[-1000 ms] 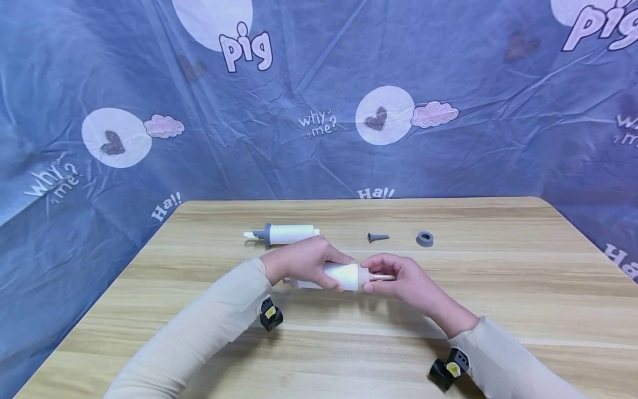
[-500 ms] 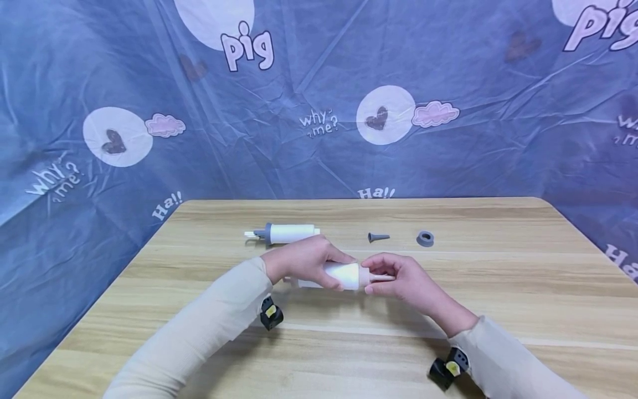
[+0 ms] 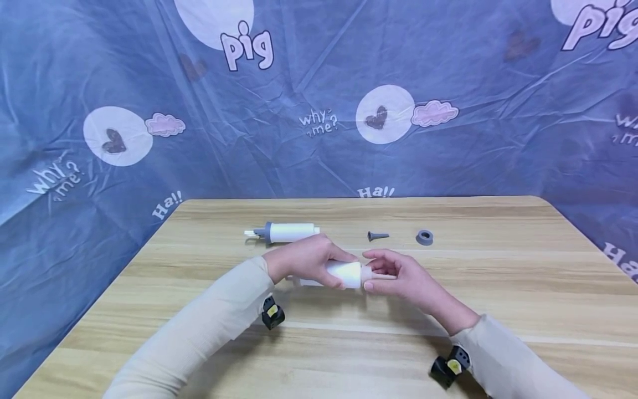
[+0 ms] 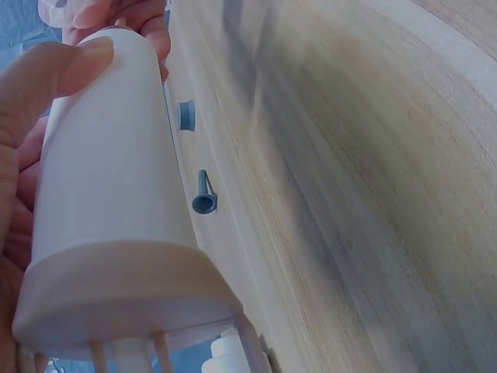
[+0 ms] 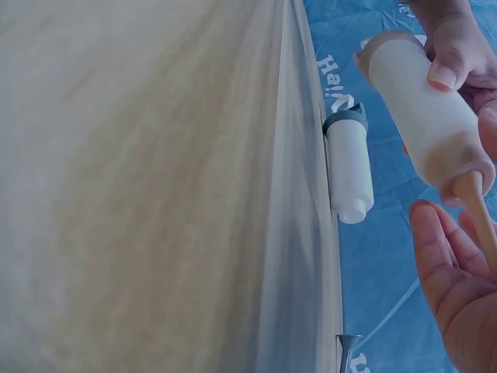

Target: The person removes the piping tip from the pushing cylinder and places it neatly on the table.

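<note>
My left hand [image 3: 311, 260] grips a white icing syringe [image 3: 345, 274] round its barrel, holding it lengthwise with its nozzle end to the right. In the left wrist view its thumb lies along the white barrel [image 4: 109, 171], above the pinkish-beige end cap [image 4: 116, 291]. Around the beige nozzle [image 5: 475, 200] stand the fingers and thumb of my right hand [image 3: 401, 276], loosely bent and spread. The right wrist view shows a gap between these fingers and the nozzle's collar. The left palm is hidden behind the barrel.
A second white syringe [image 3: 291, 233] with a grey flange lies at the table's back left. Further right are a small grey nozzle [image 3: 379, 236] and a grey ring [image 3: 425, 238]. Blue printed cloth [image 3: 279, 155] hangs behind the wooden table [image 3: 498, 266].
My right fingers have loosened and spread away from the syringe's collar. My left hand and the syringe have shifted slightly to the right.
</note>
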A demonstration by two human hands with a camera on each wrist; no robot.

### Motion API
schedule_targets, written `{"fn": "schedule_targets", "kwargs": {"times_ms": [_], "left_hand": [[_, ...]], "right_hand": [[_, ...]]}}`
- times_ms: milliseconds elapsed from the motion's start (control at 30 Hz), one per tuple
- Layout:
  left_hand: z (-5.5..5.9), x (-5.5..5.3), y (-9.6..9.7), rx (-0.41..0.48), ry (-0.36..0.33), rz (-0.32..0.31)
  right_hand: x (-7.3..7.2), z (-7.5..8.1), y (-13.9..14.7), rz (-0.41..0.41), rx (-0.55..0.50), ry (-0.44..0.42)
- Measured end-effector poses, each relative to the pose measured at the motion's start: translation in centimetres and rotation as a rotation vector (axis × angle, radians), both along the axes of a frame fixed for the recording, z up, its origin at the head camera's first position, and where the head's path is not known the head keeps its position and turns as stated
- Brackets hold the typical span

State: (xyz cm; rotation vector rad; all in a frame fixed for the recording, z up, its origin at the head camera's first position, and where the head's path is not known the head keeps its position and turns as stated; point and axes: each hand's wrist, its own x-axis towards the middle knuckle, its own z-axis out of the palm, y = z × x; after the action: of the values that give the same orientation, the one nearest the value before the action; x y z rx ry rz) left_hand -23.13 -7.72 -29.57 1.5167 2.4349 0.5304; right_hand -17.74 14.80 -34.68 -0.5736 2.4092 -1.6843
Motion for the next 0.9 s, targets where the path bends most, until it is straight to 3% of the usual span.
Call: {"fn": "schedule_targets", "kwargs": {"times_ms": [300,467,700,900], "left_hand": [[-0.20,0.01,0.03,0.015,0.019,-0.022],[-0.30,0.00,-0.07,0.012,0.033,-0.019],[-0.38,-0.06,-0.10,0.024,0.056,-0.019],[-0.35,-0.05,-0.17,0.029,0.029,-0.004]], "right_hand": [[-0.11,-0.38,0.01,0.040,-0.005,-0.050],[-0.11,-0.31,-0.06,0.050,-0.004,-0.024],[0.07,-0.11,-0.28,-0.016,0.004,-0.018],[0.16,-0.07,-0.44,-0.052,0.000,-0.008]]}}
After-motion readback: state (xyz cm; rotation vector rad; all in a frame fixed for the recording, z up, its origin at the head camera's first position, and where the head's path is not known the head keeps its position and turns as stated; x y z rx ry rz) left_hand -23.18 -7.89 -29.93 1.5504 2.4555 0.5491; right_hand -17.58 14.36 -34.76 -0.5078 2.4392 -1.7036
